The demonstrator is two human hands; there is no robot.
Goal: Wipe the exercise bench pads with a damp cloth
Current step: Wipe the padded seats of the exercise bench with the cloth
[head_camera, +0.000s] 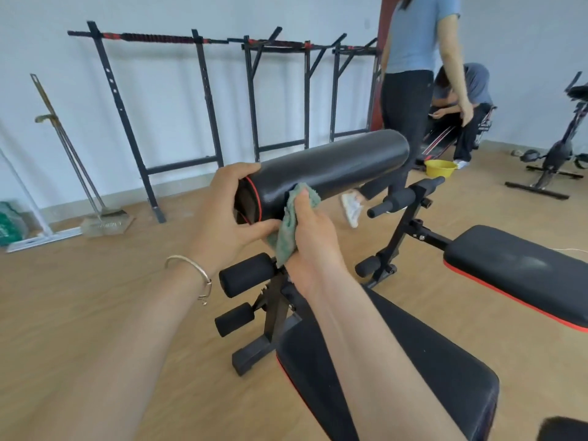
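Just right of centre frame, the right hand (310, 230) bunches a green cloth (288, 237) in its curled fingers, and the thumb pins the cloth's upper edge against the near side of a long black roller pad (334, 167). The left hand (222, 214) wraps thumb and fingers round the pad's near end, at its red trim. This is probably to stop the cylinder turning or shifting under the wiping pressure. Below the hands are the bench's small foam rollers (246, 273), and its flat seat pad (413, 361) fills the lower centre. A second bench pad (515, 265) lies at the right. A yellow basin (440, 167) sits on the floor at upper right, presumably for wetting the cloth. What it holds cannot be seen from here.
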